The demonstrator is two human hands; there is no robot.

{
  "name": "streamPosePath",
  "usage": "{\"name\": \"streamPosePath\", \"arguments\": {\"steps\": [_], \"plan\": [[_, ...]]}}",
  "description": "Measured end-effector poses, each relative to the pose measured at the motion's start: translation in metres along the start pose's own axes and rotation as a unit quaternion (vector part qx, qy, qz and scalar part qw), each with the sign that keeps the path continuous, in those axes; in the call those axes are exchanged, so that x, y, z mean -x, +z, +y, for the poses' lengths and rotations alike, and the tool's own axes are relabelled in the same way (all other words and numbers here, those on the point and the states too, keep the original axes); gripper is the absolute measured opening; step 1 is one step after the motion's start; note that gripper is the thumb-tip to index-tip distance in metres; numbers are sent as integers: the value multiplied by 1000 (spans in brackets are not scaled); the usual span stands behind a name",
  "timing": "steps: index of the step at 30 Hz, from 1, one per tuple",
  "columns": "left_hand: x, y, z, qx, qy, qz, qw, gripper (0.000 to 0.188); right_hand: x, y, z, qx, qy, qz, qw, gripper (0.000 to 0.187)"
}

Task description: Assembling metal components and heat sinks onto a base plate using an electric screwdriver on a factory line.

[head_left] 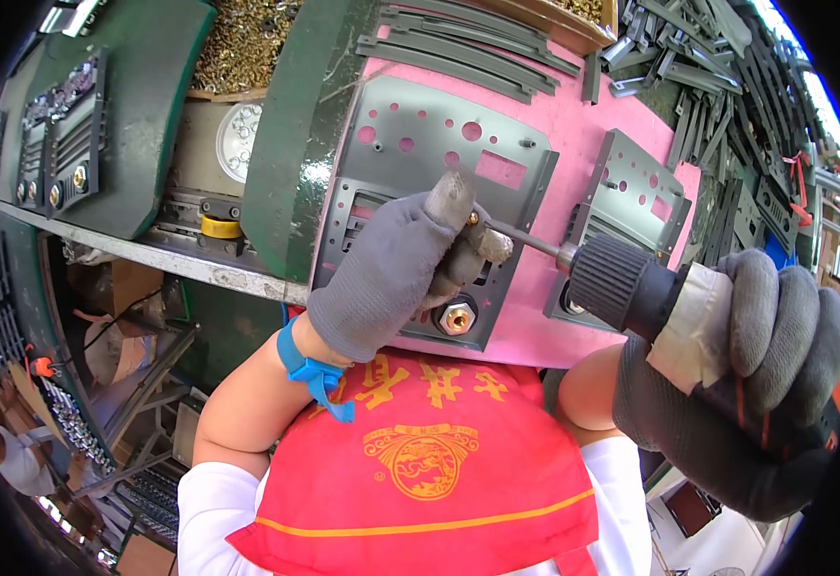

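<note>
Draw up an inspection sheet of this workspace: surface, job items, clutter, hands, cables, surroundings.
Surface: flat pink sheet on a dark green worktop.
Job items: grey perforated metal plate; black, ribbed-collar power screwdriver.
Clutter: long grey metal strips; heaped small brass-coloured parts.
Hands: right grey-gloved hand grips the screwdriver; left grey-gloved hand curls its fingers at the bit's tip.
Cables: nothing seen at the hands.
Surroundings: brown cardboard, lower left.

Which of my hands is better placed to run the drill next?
Your right hand, probably: it grips the drill, whose bit points toward the left hand. The left seems to pinch a small brass piece near the bit's tip.
</note>
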State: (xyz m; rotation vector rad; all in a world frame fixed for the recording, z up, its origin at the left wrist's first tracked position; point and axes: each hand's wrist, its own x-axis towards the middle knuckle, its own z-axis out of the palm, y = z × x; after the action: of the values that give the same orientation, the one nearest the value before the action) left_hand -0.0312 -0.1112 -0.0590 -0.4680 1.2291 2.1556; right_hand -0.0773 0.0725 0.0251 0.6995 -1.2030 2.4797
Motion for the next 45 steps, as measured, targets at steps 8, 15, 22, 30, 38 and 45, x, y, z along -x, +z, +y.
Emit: {"name": "streamPosePath", "arguments": {"steps": [8, 15, 22, 30, 38, 45], "plan": [[2, 4, -2, -30, 28, 6, 999, 65, 0, 4, 0, -15, -3, 17, 1000, 25], [1, -3, -3, 10, 46, -28, 999, 48, 3, 1, -8, 1, -16, 11, 1000, 24], [4, -10, 5, 9, 22, -107, 994, 48, 4, 6, -6, 70, 4, -27, 997, 17], [41, -17, 5, -142, 60, 32, 987, 46, 18, 7, -1, 149, 72, -57, 985, 14], [70, -46, -42, -745, 363, 37, 559, 32, 25, -2, -3, 211, 181, -66, 958, 20], [63, -48, -53, -705, 402, 38, 583, 28, 23, -2, -2, 250, 218, -80, 940, 19]]}}
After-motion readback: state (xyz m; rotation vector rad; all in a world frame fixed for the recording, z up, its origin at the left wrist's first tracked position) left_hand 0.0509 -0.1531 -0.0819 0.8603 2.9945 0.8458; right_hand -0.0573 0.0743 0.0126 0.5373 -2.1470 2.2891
